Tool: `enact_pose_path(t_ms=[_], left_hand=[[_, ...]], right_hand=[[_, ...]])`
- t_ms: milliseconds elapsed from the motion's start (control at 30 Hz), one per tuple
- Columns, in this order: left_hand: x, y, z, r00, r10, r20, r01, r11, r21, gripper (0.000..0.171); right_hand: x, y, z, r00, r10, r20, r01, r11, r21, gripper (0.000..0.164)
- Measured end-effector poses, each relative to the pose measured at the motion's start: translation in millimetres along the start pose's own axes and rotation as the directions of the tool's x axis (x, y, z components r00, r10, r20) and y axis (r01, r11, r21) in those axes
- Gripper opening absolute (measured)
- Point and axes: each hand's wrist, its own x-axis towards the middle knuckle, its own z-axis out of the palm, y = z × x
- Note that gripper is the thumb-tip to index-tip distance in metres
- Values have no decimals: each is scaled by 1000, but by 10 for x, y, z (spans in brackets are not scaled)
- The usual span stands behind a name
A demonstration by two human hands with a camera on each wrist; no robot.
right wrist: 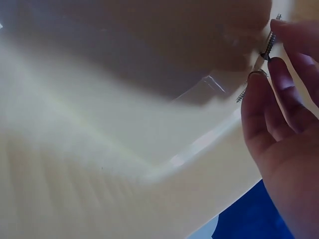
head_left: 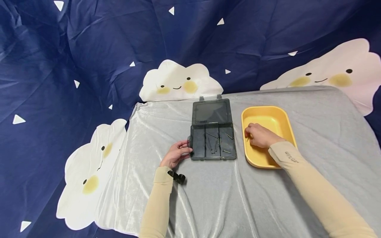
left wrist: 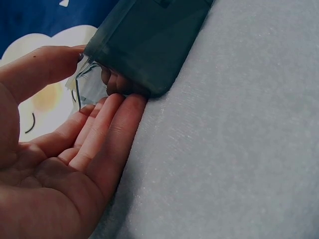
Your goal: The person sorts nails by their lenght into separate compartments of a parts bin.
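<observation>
On the left, my left hand (head_left: 176,154) holds the left side of an open dark, see-through compartment box (head_left: 197,152). In the left wrist view, the thumb lies at the upper edge of the box (left wrist: 149,55) and the fingertips touch its lower corner. Long thin screws (head_left: 216,145) lie in the middle and right compartments; the left one shows none. My right hand (head_left: 262,135) is inside the yellow tray (head_left: 259,162), by its left wall. Its thumb and fingers pinch a threaded screw (right wrist: 271,44), and another threaded end (right wrist: 241,94) shows beside a fingertip.
The box lid (head_left: 212,111) lies folded back behind the compartments. A grey cloth (head_left: 214,198) covers the table under box and tray. Behind the table hangs a dark blue curtain (head_left: 190,36) with clouds. A black strap (head_left: 177,177) sits at the left wrist.
</observation>
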Motion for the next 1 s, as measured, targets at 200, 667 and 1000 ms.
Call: enact_pose_path(t_ms=[200, 667, 1000], left_hand=[[1, 8, 8, 1000, -1, -3, 1, 1000, -17, 56], [3, 12, 9, 1000, -4, -25, 4, 1000, -10, 54], [14, 3, 5, 1000, -9, -19, 9, 1000, -2, 54]], right_hand=[[-15, 6, 21, 1000, 12, 5, -12, 1000, -8, 16], [-60, -51, -56, 990, 79, 120, -83, 996, 28, 16], [-69, -69, -50, 973, 143, 181, -148, 989, 18, 18]])
